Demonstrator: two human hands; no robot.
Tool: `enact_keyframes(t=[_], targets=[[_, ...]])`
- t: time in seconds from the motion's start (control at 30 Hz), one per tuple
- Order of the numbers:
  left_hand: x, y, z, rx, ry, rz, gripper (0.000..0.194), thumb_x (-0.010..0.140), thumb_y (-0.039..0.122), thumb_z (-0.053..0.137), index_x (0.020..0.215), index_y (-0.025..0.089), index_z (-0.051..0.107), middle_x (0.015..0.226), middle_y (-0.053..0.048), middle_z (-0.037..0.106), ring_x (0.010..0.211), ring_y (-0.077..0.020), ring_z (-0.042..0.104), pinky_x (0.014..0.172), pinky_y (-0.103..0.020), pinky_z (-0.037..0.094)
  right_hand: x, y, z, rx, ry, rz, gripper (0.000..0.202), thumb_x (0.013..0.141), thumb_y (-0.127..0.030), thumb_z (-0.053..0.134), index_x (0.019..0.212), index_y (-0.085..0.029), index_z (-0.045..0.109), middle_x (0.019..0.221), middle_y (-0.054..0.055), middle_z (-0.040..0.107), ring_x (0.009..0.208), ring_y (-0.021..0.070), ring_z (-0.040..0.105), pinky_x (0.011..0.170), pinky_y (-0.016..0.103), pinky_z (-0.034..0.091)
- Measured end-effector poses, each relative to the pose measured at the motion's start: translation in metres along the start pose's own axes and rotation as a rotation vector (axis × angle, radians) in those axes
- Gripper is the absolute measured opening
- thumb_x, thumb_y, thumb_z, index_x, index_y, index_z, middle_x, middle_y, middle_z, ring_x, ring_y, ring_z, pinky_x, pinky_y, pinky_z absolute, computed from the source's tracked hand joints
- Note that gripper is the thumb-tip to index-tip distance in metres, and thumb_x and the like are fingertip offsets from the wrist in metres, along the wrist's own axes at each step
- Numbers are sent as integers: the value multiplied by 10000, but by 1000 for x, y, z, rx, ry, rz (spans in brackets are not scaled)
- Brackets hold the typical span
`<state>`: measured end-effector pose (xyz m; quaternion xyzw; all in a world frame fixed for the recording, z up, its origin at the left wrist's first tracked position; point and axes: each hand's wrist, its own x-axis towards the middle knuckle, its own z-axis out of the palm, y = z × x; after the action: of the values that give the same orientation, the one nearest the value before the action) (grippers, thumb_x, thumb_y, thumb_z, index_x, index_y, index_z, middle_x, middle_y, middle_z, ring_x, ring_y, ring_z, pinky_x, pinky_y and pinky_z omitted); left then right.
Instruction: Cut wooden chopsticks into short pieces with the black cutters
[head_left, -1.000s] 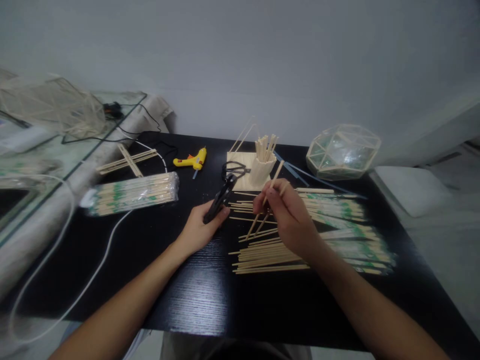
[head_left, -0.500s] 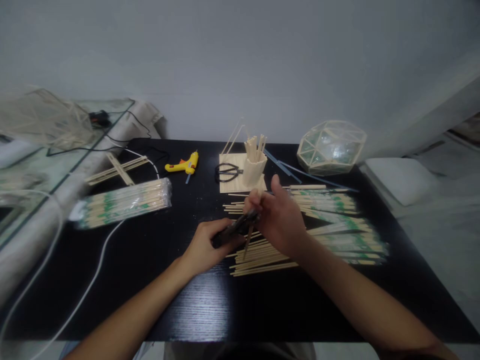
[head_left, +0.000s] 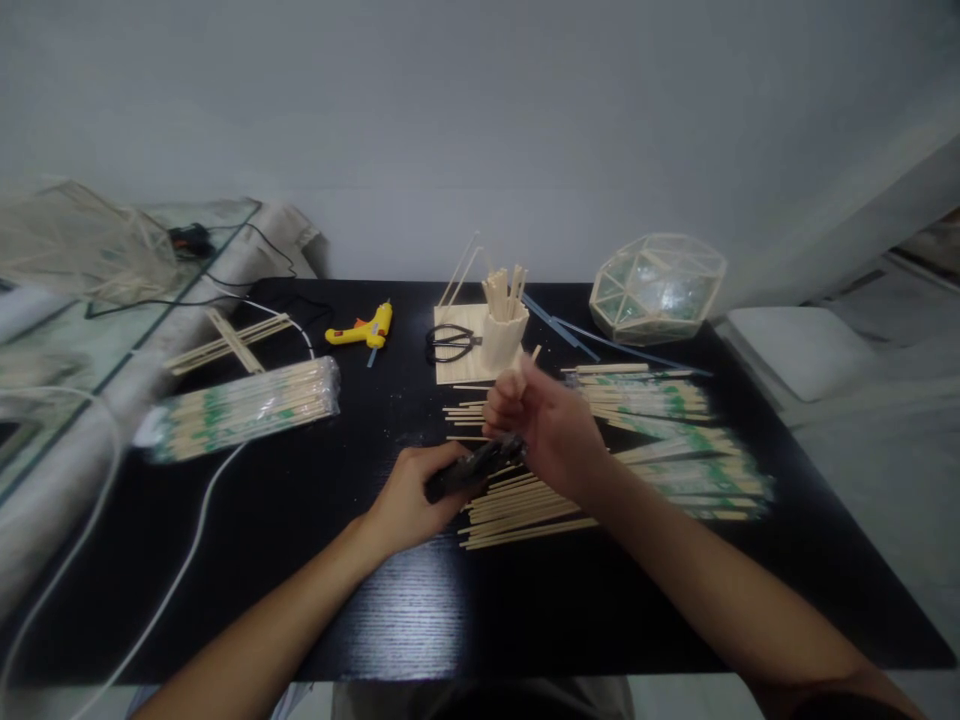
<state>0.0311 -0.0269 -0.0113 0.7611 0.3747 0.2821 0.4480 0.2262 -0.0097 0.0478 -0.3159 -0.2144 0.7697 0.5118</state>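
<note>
Left hand [head_left: 416,500]: you are gripping a black tool [head_left: 466,472], its far end lying against or just by the right fingers; its jaws are too dark to read.
Right hand [head_left: 559,425]: you are curling the fingers around a thin stick [head_left: 537,352], one tip poking out above the thumb.
Loose sticks [head_left: 517,510], many: lying under and just below the right fingers, apparently awaiting use.
Green-printed packs [head_left: 645,398]: lying right of the right fingers, sticks fanning out of them.
Cup [head_left: 501,345], one: standing beyond the right fingers on a board [head_left: 457,373], seeming complete and holding upright sticks [head_left: 506,292].
Scissors [head_left: 452,343]: lying beside the cup, unused.
Glue gun [head_left: 364,328]: resting beyond the left fingers, unheld.
Wrapped pack [head_left: 255,400]: lying left of the left fingers, looking unopened.
Overall: work on the held stick is appearing unfinished, with most sticks remaining.
</note>
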Motion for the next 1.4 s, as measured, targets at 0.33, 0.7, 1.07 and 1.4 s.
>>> enact_keyframes(t=[0.33, 0.7, 1.07, 1.4], targets=[[3, 4, -6, -129, 77, -87, 303, 966, 396, 635, 814, 148, 718, 678, 4, 671, 607, -104, 557, 608, -221, 417, 8, -11, -5, -114, 82, -181, 244, 980, -346, 646, 1126, -158, 695, 928, 47, 743, 855, 152, 715, 870, 318, 581], [8, 1, -24, -301, 298, -180, 243, 855, 392, 777, 826, 156, 726, 651, 5, 648, 562, -103, 533, 560, -234, 420, -8, -45, -12, -800, 93, -482, 259, 1036, -396, 571, 1051, -168, 693, 877, 53, 743, 787, 167, 734, 779, 332, 610], [16, 5, -40, -689, 573, -130, 193, 831, 271, 792, 770, 167, 642, 569, 36, 546, 507, -97, 486, 532, -253, 389, -18, -40, -7, -1493, -440, 86, 406, 1092, -336, 437, 911, -170, 761, 1018, 90, 778, 969, 224, 697, 935, 376, 502], [8, 11, -23, -528, 352, -146, 244, 844, 370, 801, 794, 154, 701, 632, 4, 625, 539, -103, 526, 531, -249, 412, -22, -21, 9, -1577, -308, -150, 337, 1103, -280, 374, 1082, -165, 690, 1038, 104, 735, 920, 215, 649, 873, 359, 476]])
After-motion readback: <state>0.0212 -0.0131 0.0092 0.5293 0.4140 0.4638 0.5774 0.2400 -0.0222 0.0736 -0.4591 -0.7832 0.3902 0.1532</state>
